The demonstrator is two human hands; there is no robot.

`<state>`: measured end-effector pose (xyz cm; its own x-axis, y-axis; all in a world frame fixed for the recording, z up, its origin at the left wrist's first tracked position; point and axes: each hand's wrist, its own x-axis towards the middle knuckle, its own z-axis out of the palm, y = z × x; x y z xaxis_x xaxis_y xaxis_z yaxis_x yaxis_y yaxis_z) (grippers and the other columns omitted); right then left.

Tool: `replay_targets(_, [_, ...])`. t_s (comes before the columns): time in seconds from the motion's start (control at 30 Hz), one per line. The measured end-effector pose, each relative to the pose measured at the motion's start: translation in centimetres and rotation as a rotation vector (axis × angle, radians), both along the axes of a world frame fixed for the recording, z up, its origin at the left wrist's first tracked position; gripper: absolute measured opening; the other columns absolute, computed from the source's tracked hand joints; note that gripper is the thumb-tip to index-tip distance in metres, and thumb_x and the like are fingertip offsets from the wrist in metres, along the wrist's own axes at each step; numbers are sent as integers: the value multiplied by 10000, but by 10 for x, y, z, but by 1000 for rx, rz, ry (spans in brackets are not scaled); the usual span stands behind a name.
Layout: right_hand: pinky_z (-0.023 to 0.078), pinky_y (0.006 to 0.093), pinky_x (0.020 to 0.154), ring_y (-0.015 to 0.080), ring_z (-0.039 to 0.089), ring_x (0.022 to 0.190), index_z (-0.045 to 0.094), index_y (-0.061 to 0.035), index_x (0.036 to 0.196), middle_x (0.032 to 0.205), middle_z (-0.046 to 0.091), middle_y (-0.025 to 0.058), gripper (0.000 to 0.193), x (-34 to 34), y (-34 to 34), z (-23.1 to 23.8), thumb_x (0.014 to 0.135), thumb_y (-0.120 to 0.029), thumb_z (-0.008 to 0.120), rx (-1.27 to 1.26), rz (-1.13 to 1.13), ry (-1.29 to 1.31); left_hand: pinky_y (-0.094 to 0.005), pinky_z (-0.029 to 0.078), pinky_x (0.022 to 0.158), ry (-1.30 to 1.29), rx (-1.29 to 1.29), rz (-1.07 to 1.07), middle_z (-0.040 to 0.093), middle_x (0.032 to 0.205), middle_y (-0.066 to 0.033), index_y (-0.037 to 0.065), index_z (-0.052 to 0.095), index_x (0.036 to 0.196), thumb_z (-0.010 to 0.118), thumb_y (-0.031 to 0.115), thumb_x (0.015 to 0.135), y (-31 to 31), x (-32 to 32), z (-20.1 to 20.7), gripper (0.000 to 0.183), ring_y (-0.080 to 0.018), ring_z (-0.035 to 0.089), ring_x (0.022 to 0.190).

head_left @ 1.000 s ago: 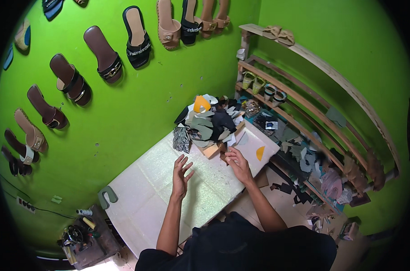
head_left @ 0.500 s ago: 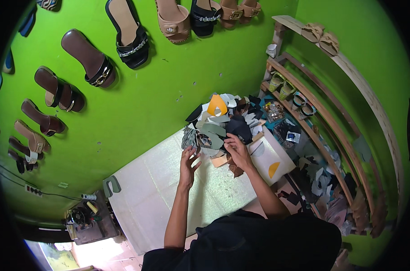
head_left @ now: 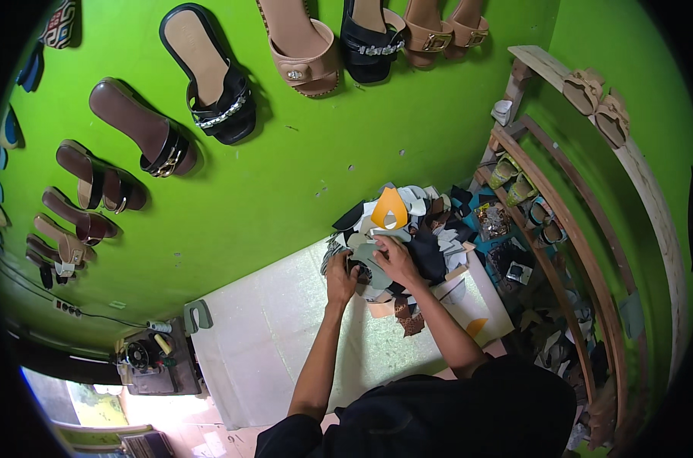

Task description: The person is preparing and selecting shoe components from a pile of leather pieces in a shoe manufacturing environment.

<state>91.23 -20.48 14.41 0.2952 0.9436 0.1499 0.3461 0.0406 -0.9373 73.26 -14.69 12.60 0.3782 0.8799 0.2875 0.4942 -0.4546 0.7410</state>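
A heap of leather and fabric scraps lies at the far end of the white table, against the green wall. Both my hands are at its near left side, on a grey-green U-shaped cut piece. My left hand grips its left edge with curled fingers. On the other side, my right hand has its fingers closed over the right edge. An orange cut piece with a hole tops the heap behind them. Brown scraps stick out below my right hand.
Another grey-green U-shaped piece lies at the white table's left corner. Sandals hang along the green wall. To the right stands a wooden rack with shoes and scraps. A machine is at the lower left.
My hands have come together and down onto the grey-green piece, taking hold of it. Earlier they were apart, with the left one held open. The view has also shifted.
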Motion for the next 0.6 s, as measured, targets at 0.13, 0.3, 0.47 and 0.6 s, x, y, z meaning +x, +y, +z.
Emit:
replay_targets(0.13, [451,439,971,355,558,1103,583,-54,1279,1156,583,175,414,0,10,-8,876,-94,665,44,-2,-327,-420,483,897,-2,5,50,647,1060,-172,7,680,1041,749,11,765,5,9,-5,284,-336,600,1006])
replay_targets(0.3, [431,437,980,347,518,1122,631,-66,1218,1116,562,154,372,-4,8,-11,852,-70,695,34,2,-398,-422,464,891,-4,139,76,654,1042,-138,24,718,932,749,12,760,-2,11,1,175,-325,591,1000])
replay_targets(0.47, [437,418,948,327,529,1097,655,-46,1028,1080,566,128,222,-5,2,6,814,-13,708,114,-32,-374,-430,439,892,-1,218,65,654,1047,-102,53,738,904,747,22,753,-10,7,12,154,-302,582,1012])
replay_targets(0.6, [437,408,939,315,531,1090,642,-38,973,1066,573,111,186,-2,-3,25,803,1,707,207,-36,-346,-420,444,892,6,263,47,648,1048,-103,55,737,895,747,16,754,-12,7,24,147,-298,573,1023])
